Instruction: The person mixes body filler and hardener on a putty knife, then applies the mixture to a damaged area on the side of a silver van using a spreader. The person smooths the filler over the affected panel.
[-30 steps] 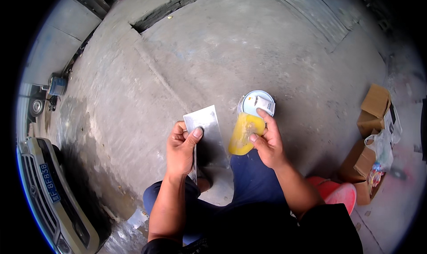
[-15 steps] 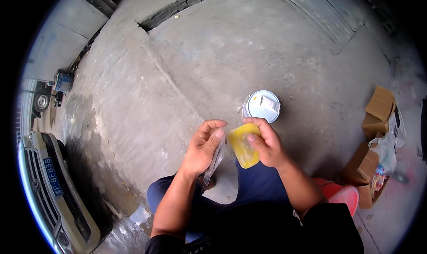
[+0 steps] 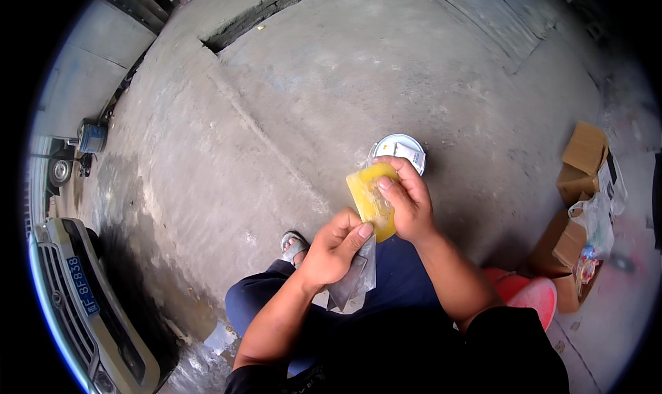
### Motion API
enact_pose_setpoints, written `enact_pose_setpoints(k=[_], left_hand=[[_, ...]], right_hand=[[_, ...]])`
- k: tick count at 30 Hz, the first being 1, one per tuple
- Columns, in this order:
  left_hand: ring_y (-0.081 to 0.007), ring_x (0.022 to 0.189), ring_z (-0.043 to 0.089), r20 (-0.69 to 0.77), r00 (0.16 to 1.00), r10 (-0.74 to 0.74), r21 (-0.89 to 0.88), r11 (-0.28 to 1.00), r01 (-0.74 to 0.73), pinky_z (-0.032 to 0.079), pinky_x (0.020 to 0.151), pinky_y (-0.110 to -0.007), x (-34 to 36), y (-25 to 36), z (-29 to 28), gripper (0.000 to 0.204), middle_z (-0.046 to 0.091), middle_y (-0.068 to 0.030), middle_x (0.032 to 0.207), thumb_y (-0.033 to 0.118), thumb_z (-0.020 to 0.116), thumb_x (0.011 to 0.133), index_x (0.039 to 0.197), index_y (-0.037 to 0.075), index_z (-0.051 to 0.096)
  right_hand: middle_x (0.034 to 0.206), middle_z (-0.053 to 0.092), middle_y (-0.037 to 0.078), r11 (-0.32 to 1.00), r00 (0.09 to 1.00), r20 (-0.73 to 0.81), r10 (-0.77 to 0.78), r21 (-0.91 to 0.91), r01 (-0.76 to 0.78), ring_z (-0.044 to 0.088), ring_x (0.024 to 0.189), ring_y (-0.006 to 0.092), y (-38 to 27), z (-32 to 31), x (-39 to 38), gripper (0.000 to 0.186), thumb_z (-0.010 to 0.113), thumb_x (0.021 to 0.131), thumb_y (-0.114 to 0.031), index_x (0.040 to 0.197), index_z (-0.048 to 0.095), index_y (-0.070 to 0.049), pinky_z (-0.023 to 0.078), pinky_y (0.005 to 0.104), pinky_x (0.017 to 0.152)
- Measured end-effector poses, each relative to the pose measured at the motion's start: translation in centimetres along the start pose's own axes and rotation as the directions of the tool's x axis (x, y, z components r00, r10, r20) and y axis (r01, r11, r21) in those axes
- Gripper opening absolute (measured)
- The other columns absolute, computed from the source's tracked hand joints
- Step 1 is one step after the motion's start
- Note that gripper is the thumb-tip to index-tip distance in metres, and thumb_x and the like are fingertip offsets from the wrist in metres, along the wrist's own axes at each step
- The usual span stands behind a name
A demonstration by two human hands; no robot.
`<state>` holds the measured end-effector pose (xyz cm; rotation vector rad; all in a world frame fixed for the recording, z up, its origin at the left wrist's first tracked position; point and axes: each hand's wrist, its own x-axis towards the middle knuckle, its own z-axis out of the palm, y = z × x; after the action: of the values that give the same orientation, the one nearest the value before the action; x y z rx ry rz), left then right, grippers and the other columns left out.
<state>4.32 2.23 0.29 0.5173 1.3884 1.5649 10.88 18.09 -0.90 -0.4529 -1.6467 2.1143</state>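
My right hand [image 3: 407, 204] grips a yellow, rounded-cornered plastic spreader [image 3: 372, 199] by its right side. The spreader has pale smears on its face and is tilted. Close below it, my left hand [image 3: 334, 249] pinches some thin grey flat pieces [image 3: 355, 277], which hang under the palm and fan apart; one looks partly see-through. My left fingertips meet the lower left edge of the spreader. Beyond my right hand stands a round can [image 3: 400, 142] with a white lid, a small white packet [image 3: 412, 155] lying on top.
Open cardboard boxes [image 3: 567, 239] with plastic bags stand at the right, and a red basin [image 3: 531, 299] sits next to my right elbow. A car front [image 3: 89, 297] fills the lower left. Far left is a blue bucket [image 3: 91, 137]. My sandalled foot [image 3: 294, 246] rests on the concrete floor.
My left hand has moved down and right with the grey pieces, which have turned and spread into view. The spreader has risen slightly and tilted, and my left fingers now meet its edge.
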Motion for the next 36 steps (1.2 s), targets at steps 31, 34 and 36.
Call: enact_pose_setpoints(k=[31,34,36], left_hand=[[-0.0033,0.072,0.045,0.115,0.984,-0.133,-0.154,0.977,0.15,0.038,0.064,-0.02,0.0,2.3,0.2,0.011,0.054,0.0045,0.081,0.014,0.057,0.096,0.094,0.003,0.056],[-0.0044,0.082,0.048,0.157,0.981,-0.114,-0.145,0.98,0.137,0.042,0.074,-0.021,0.1,2.3,-0.2,0.015,0.057,0.002,0.091,0.014,0.055,0.097,0.102,0.0,0.058],[-0.0042,0.078,0.047,0.108,0.99,-0.094,-0.097,0.99,0.105,0.042,0.07,-0.021,0.3,2.9,-0.6,0.014,0.056,0.0026,0.086,0.013,0.056,0.097,0.096,-0.001,0.058]], right_hand=[[0.105,0.06,0.007,0.947,0.978,0.024,0.206,0.246,-0.206,0.055,0.094,0.0118,1.0,0.9,-0.6,0.03,0.045,0.093,-0.011,0.118,0.054,0.002,0.045,0.0275,0.085],[0.105,0.06,0.007,0.982,0.987,0.022,0.157,0.106,-0.159,0.054,0.095,0.0108,0.7,0.7,-0.3,0.029,0.047,0.093,-0.009,0.118,0.053,0.003,0.045,0.0273,0.085],[0.105,0.06,0.007,0.994,0.99,0.096,0.105,-0.011,-0.104,0.055,0.096,0.0114,0.4,0.3,-0.4,0.029,0.049,0.093,-0.011,0.119,0.053,0.002,0.045,0.0275,0.086]])
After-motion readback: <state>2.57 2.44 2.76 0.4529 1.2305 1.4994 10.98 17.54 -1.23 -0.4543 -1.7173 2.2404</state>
